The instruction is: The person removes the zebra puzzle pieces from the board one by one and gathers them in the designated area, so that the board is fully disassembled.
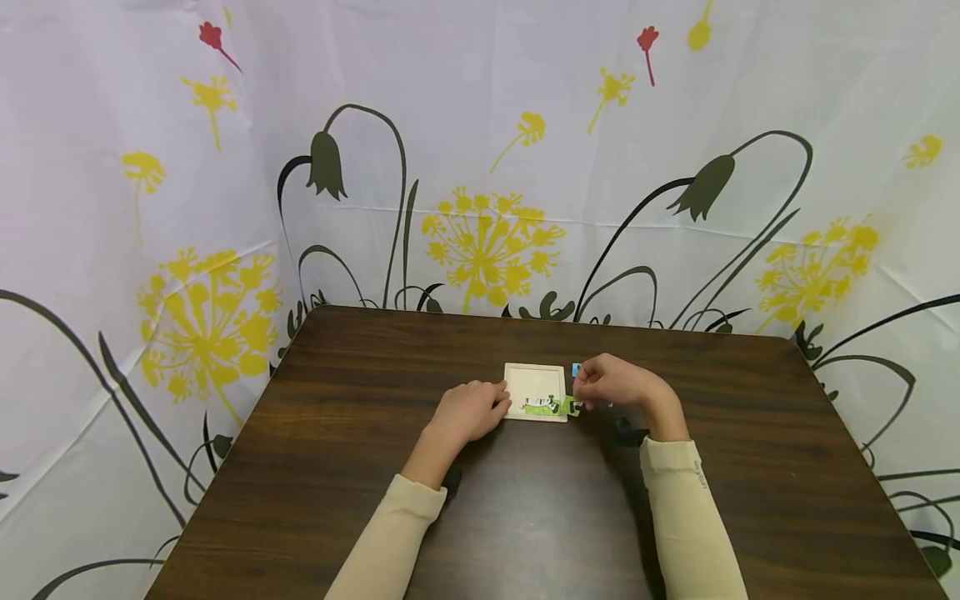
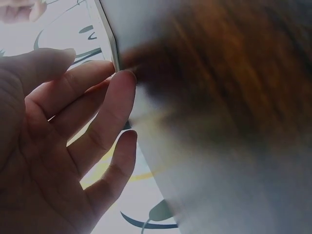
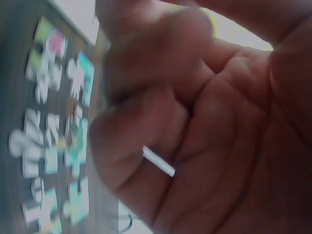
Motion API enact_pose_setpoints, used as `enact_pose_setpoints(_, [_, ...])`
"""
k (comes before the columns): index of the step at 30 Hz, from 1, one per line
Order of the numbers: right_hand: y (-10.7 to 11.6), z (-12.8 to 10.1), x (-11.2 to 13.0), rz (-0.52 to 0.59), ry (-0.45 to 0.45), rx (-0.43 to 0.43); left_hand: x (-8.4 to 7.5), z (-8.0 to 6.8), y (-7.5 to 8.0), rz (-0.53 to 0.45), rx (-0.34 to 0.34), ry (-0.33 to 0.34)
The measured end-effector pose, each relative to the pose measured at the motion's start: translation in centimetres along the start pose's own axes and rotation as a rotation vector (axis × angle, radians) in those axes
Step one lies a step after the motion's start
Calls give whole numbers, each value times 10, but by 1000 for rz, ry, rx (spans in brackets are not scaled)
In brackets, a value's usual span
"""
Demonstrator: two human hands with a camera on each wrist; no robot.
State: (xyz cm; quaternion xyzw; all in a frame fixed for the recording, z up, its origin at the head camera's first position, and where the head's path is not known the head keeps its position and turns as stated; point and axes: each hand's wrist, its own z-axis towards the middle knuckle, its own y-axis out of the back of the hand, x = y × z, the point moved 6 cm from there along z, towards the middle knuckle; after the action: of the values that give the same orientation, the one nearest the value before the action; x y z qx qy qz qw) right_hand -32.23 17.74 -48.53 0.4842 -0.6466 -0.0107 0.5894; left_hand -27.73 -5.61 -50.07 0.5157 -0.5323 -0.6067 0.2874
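Observation:
A light wooden puzzle tray (image 1: 534, 385) lies on the table, with joined green, white and black puzzle pieces (image 1: 542, 405) along its near edge. My left hand (image 1: 471, 410) rests at the tray's left side, its loosely bent fingers touching the rim; the left wrist view shows the fingertips (image 2: 127, 80) against the tray's edge. At the tray's right side my right hand (image 1: 618, 385) has its fingers curled and pinches a green puzzle piece (image 1: 572, 406) by the near right corner. In the right wrist view a thin white sliver shows among the curled fingers (image 3: 141, 126); its kind is unclear.
Beside the right hand lie several loose puzzle pieces (image 3: 75, 146), blurred in the right wrist view and mostly hidden by the hand in the head view. A blue piece (image 1: 576, 369) shows just beyond the fingers. A flower-printed cloth (image 1: 480, 150) hangs behind the dark wooden table (image 1: 360, 375).

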Motion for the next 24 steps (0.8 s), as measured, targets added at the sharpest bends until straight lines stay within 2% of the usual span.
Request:
enact_pose_setpoints(5, [5, -3, -12, -71, -46, 1, 2, 1, -1, 15, -5, 5])
enact_pose_setpoints(9, [3, -1, -16, -94, -48, 2, 1, 1, 1, 10, -8, 6])
enact_pose_setpoints(24, [-5, 7, -21, -68, -71, 28, -1, 0, 1, 9, -16, 10])
